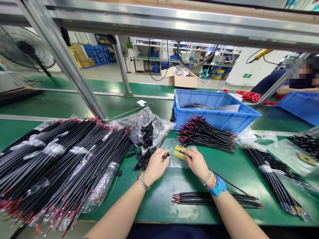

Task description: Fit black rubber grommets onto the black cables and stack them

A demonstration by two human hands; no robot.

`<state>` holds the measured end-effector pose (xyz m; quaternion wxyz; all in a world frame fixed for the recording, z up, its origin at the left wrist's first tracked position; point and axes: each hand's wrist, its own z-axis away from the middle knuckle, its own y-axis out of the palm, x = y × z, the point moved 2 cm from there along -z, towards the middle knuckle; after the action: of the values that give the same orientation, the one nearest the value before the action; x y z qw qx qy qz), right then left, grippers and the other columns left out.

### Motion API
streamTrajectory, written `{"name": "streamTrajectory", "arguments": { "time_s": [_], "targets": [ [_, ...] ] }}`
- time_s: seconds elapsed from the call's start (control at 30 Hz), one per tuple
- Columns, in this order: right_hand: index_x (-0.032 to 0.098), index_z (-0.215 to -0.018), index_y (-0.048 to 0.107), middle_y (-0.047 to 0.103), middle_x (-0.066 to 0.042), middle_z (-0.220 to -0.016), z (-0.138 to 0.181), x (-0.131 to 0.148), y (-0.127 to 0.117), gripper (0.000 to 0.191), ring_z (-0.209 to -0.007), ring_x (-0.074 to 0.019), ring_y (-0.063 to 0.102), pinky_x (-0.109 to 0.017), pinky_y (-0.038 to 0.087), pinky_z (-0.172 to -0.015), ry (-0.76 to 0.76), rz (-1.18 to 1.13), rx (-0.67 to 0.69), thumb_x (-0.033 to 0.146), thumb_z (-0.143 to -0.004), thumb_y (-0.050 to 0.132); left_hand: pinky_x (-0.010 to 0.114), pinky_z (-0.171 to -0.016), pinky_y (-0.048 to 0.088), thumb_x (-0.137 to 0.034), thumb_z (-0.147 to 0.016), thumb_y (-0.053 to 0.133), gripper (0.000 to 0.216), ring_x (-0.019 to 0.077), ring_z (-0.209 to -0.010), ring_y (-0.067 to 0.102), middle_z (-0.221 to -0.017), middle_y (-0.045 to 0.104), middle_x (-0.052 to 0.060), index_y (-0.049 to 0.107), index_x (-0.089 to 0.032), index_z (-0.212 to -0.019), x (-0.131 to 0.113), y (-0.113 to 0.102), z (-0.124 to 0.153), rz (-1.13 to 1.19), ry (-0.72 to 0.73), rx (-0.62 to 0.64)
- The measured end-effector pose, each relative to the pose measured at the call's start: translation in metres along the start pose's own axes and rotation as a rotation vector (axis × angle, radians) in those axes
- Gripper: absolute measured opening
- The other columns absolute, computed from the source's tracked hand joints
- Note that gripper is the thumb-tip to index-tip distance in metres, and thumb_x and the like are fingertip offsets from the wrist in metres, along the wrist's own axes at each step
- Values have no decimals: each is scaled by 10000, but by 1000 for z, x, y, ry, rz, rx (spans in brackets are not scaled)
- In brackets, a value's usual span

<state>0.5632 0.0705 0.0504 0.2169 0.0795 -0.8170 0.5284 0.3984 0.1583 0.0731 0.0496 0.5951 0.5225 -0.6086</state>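
Black cable (183, 152) trails toward loose cables (190, 195) laid parallel near the edge of the bench (154, 202), seemingly for easy reach; the right hand (198, 163) pinches it near its red tip, apparently to steady that end. The left hand (157, 166) grips a small black piece (167, 154), close to the heap of black pieces (143, 161). Beyond stands a blue bin (224, 118); the distant green sign (247, 75) is too small to read.

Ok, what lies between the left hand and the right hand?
In the head view, a yellow pad on clear plastic lies between the left hand and right hand; the right hand's cable end overlaps it.
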Motion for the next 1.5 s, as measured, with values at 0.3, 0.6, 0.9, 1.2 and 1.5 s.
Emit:
{"name": "streamTrajectory", "arguments": {
  "time_s": [0.3, 0.6, 0.9, 1.2, 1.5],
  "targets": [
    [254, -986, 629, 536, -50, -858, -13, 17, 21, 310, -626, -119, 527, -229, 364, -540, 97, 386, 244, 218, -882, 338, 205, -583, 434, -185, -749, 494, 254, 89, -597, 533, -707, 539, 7, 555, -95, -978, 12, -4, -1, 621, -442, 74],
    [255, -1010, 622, 545, -57, -908, -14, 17, 20, 318, -643, -129, 546, -245, 388, -555, 81, 408, 315, 188, -871, 343, 203, -615, 464, -119, -706, 568, 237, 77, -615, 562, -769, 527, -2, 564, -120, -943, 16, 0, -1, 830, -489, 36],
    [183, -900, 631, 577, -47, -758, 13, 26, -13, 170, -722, -141, 542, -266, 459, -666, -129, -293, -143, 212, -841, 475, 211, -690, 506, -69, -732, 578, 212, 112, -695, 610, -776, 598, 49, 555, -85, -941, 18, 9, 0, 1191, -558, 120],
    [189, -923, 626, 567, -53, -797, 18, 22, -9, 176, -725, -133, 545, -261, 469, -665, -159, -237, -113, 184, -838, 473, 215, -671, 500, -160, -659, 681, 299, 113, -652, 608, -713, 637, 44, 573, -88, -928, 20, 12, 1, 1088, -552, 162],
    [175, -898, 612, 571, -54, -793, 22, 30, -10, 201, -714, -133, 540, -251, 443, -656, -115, -209, 67, 220, -869, 418, 252, -747, 464, -198, -657, 663, 162, 140, -764, 589, -817, 656, 45, 665, -146, -810, 15, 12, 5, 578, -259, 181]
  ]
}}
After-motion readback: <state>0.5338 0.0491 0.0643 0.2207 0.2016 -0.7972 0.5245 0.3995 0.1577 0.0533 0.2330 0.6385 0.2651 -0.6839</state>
